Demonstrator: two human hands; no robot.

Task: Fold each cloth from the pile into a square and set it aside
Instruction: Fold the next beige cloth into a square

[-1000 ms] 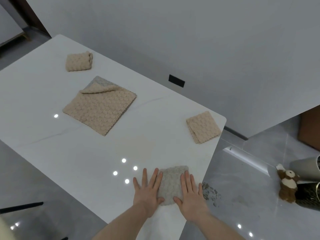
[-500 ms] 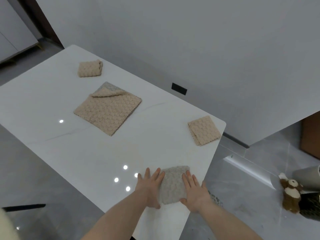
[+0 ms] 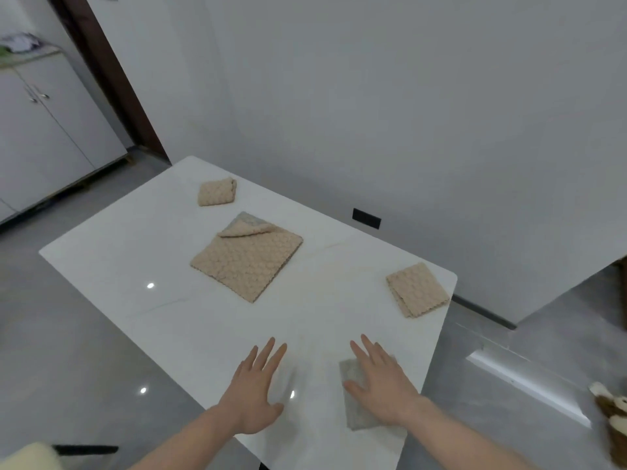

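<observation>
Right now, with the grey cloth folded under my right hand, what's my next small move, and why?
Probably lift the right hand off the folded grey cloth and reach the free left hand toward the unfolded beige cloth. The grey one already lies square near the table's right edge.

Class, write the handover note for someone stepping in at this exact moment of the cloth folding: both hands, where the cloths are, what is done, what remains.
Left hand: open, flat on the bare table, holding nothing.
Right hand: open, palm pressing the folded grey cloth near the table's near right edge.
Done: two folded beige squares, one at the far end, one by the right corner; grey cloth looks folded.
Left: the pile mid-table, a beige cloth with its corner turned over grey beneath, is unfolded.
</observation>
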